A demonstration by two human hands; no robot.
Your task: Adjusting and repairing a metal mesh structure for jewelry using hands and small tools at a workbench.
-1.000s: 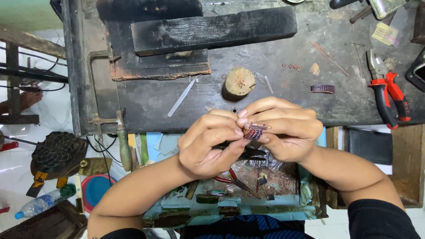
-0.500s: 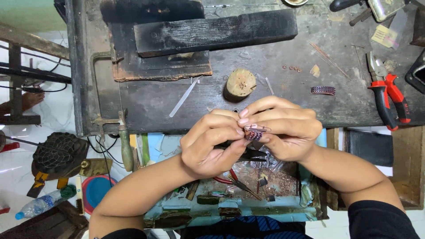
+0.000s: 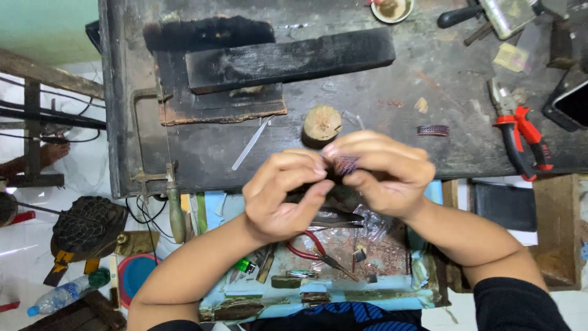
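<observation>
Ribbed metal band (image 3: 345, 164), small, reddish-purple w/ fine ridges, sits between both hands just over the near edge of the dark workbench (image 3: 202, 153). Only a short stretch of it shows; rest hidden by fingers, so can't tell if it's a closed ring or an open strip.

Progress, judging by what's visible: piece is mid-handling, being bent or shaped by hand, no tool on it. Can't tell how near finished. A second similar band (image 3: 433, 130) lies flat on the bench to the right, well apart from the hands, looks like a matching piece either done or waiting.

Left hand (image 3: 283, 196) curled, thumb and fingertips pressed onto the band's left side. Right hand (image 3: 383, 171) curled over it from the right, fingers pinching top and far side. Both hands touching each other, closed tight round the piece.

Nearby: round wood stub (image 3: 321, 124) just beyond the hands; red-handled pliers (image 3: 520, 135) far right; a thin pale strip (image 3: 251, 144) on the bench to the left; tray (image 3: 392, 288) of scraps and small tools below the wrists.
</observation>
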